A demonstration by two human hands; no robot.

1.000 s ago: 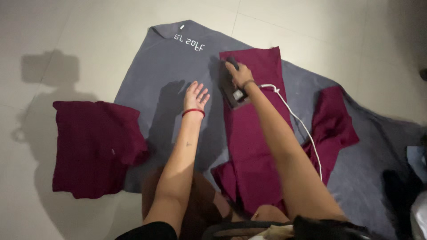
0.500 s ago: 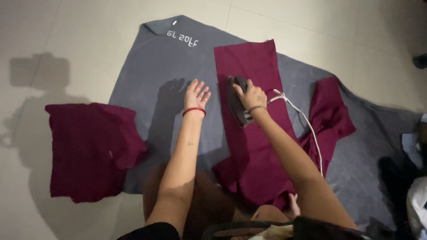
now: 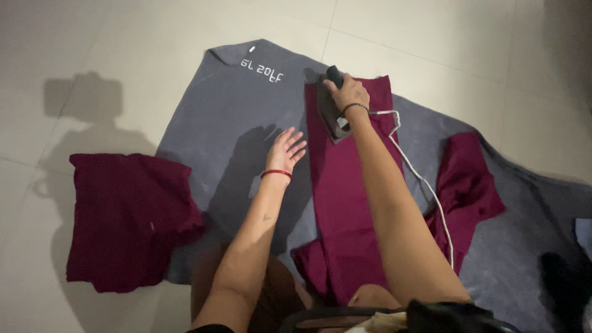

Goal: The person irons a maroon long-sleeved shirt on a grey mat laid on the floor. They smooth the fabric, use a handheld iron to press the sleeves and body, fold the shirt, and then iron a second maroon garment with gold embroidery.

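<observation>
Right hand (image 3: pixel 349 94) closed around the handle of a dark clothes iron (image 3: pixel 333 111), grip pinching the handle at about 12 o'clock of the scene, arm stretched far forward. Iron resting flat on the far end of a long maroon cloth strip (image 3: pixel 345 197), near its top left corner. White cord (image 3: pixel 419 179) trailing from the iron toward 4 o'clock, along the right edge of the strip and beside the right forearm. Left hand (image 3: pixel 285 151) open, fingers spread, palm down on the grey blanket (image 3: pixel 234 105), just beside the strip's left edge at about 9 o'clock of it; red band on the wrist. Strip lying lengthwise on the blanket, running from 12 toward 6 o'clock, near end bunched by the knees. Second maroon piece (image 3: pixel 468 185) crumpled on the blanket at 3 o'clock, apart from the strip's upper part. Folded maroon garment (image 3: pixel 126 219) at 8 o'clock, mostly on the pale tiled floor (image 3: pixel 92 49), its right edge overlapping the blanket.
</observation>
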